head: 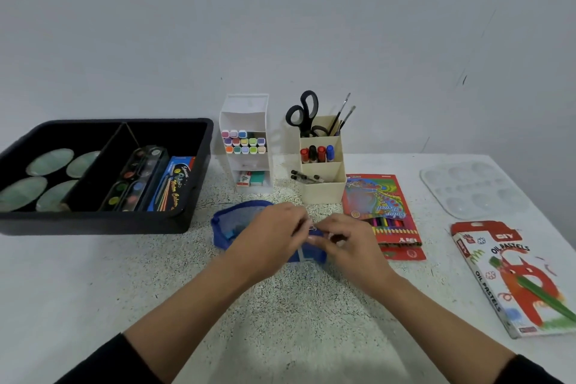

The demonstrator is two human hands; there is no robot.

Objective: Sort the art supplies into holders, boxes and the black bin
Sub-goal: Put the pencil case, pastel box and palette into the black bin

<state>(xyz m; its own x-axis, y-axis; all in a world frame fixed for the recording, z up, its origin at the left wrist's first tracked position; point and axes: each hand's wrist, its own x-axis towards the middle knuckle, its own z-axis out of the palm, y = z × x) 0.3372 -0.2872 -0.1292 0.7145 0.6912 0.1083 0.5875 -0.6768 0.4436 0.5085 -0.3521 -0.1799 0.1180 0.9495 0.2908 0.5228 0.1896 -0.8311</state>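
Work surface: white speckled tabletop against plain grey wall. Far edge flush with wall; right edge running diagonally toward the near right corner.

Far left: black plastic bin with centre divider. Green oval discs in left compartment; paint-pan cases and flat blue box on edge in right compartment.

Centre back: white tiered marker holder, loaded with pastel-capped markers. Just to its right: beige compartment holder with black-handled scissors, brushes and pens.

Centre: blue mesh zip pouch, flat on tabletop, just in front of both holders and near the bin's right corner.
- Left hand: over the pouch, fingers curled, pinching its upper seam.
- Right hand: at the pouch's right end, fingers curled onto the fabric.
- Small metal piece between the fingertips: too blurred to identify.

Right side: red coloured-pencil box just beside the beige holder and near the right hand. Clear plastic paint palette further back. Oil pastels box close to the right edge.

Open room: widest stretch of bare tabletop at near left, in front of the bin; narrower strip between the forearms down to the near edge.
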